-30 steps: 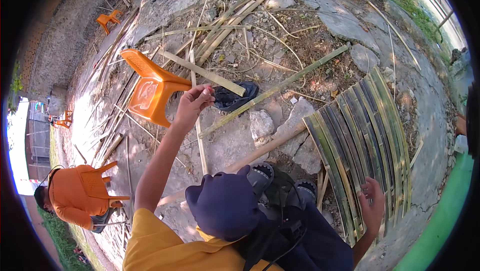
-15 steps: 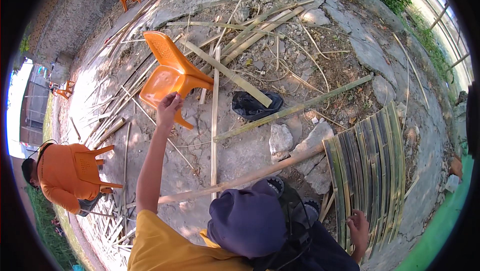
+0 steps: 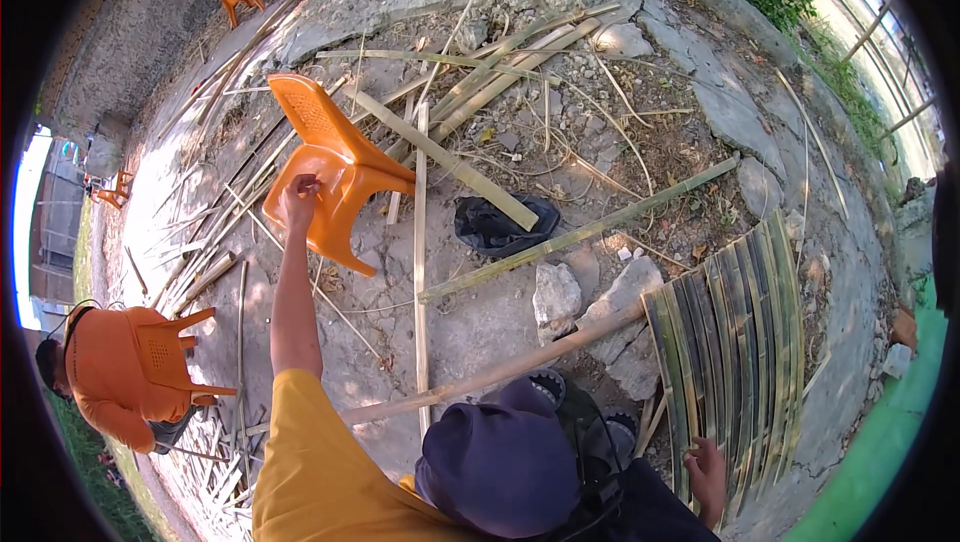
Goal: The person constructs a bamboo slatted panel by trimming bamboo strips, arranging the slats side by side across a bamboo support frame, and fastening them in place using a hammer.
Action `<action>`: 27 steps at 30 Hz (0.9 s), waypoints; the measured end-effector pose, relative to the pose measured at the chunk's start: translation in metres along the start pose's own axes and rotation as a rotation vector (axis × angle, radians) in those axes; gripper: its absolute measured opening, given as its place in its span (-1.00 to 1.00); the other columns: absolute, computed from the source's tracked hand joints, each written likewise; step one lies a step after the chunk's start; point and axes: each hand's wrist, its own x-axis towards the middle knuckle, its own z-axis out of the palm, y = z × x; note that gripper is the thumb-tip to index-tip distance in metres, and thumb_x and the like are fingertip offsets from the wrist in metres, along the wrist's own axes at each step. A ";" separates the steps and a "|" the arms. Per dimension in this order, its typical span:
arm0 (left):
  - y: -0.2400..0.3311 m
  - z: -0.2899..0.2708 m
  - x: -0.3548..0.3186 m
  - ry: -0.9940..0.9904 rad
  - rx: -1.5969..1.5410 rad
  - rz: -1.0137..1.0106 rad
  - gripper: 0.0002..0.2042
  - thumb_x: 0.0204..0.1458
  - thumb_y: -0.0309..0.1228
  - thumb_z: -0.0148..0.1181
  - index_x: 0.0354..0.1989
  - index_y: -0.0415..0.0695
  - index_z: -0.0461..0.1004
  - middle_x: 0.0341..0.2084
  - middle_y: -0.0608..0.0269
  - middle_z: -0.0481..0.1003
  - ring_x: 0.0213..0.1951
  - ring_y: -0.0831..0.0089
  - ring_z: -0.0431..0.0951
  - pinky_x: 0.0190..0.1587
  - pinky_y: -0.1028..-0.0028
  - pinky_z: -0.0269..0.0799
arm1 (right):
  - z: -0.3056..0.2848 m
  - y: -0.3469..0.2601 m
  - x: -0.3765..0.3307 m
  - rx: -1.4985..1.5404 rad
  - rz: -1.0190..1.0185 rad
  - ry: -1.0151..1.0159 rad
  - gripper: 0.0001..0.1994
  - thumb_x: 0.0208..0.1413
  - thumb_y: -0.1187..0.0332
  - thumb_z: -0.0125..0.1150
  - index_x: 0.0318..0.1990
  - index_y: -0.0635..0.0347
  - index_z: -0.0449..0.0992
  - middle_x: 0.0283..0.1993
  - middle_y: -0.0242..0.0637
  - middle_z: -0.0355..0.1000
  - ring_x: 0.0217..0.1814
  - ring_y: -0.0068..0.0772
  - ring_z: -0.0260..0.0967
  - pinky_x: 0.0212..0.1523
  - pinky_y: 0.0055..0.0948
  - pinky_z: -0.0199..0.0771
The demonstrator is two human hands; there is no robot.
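Note:
My left hand [image 3: 298, 200] reaches over the seat of an orange plastic chair [image 3: 330, 177]. Its fingers look pinched together at the seat; anything between them is too small to make out. At the lower right, my right hand [image 3: 706, 472] hangs by the near end of a panel of bamboo slats [image 3: 730, 342] laid side by side. The fingers of that hand are loosely bent and apart, with nothing visible in them. A long round pole [image 3: 500, 372] runs along the ground from the panel's left edge toward the left.
Bamboo strips [image 3: 460, 157] lie crossed beyond the pole, beside a black plastic bag [image 3: 500, 227]. Broken concrete pieces [image 3: 556, 297] sit near my feet. At the left, a person in orange [image 3: 120, 362] sits on another chair. More strips [image 3: 220, 462] are heaped at lower left.
My left hand has moved left, from the chair's near seat edge to over its seat. The right hand has shifted slightly beside the slats. The whole view has turned a little.

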 end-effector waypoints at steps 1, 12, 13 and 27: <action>0.000 0.001 -0.002 -0.001 -0.001 -0.002 -0.77 0.06 -0.53 0.40 -0.08 -0.20 0.67 -0.23 0.20 0.74 -0.22 0.40 0.76 -0.08 0.40 0.60 | 0.002 0.006 -0.001 0.042 0.007 0.007 -0.59 0.22 0.52 0.29 0.23 0.26 0.47 -0.16 -0.11 0.62 -0.19 -0.31 0.63 -0.14 -0.32 0.63; 0.005 -0.006 -0.005 0.016 0.139 -0.001 -0.71 0.04 -0.50 0.41 -0.02 -0.15 0.62 -0.10 0.16 0.71 -0.24 0.35 0.73 -0.06 0.31 0.58 | 0.003 0.016 0.002 0.102 0.018 0.015 -0.60 0.23 0.50 0.30 0.22 0.28 0.47 -0.18 -0.11 0.61 -0.16 -0.31 0.63 -0.09 -0.31 0.64; 0.005 -0.007 -0.005 0.018 0.138 0.005 -0.71 0.04 -0.50 0.41 -0.02 -0.15 0.62 -0.10 0.16 0.71 -0.24 0.35 0.73 -0.06 0.31 0.58 | 0.002 0.019 0.001 0.114 0.022 0.026 -0.60 0.23 0.49 0.30 0.22 0.28 0.48 -0.18 -0.12 0.61 -0.15 -0.30 0.64 -0.08 -0.31 0.64; 0.011 -0.005 -0.009 -0.039 0.155 0.061 -0.61 0.00 -0.52 0.42 0.05 -0.14 0.58 -0.10 0.14 0.68 -0.19 0.27 0.69 -0.06 0.29 0.60 | 0.005 0.041 -0.011 0.083 0.045 0.053 -0.57 0.17 0.47 0.35 0.21 0.25 0.49 -0.19 -0.11 0.62 -0.19 -0.34 0.62 -0.12 -0.34 0.62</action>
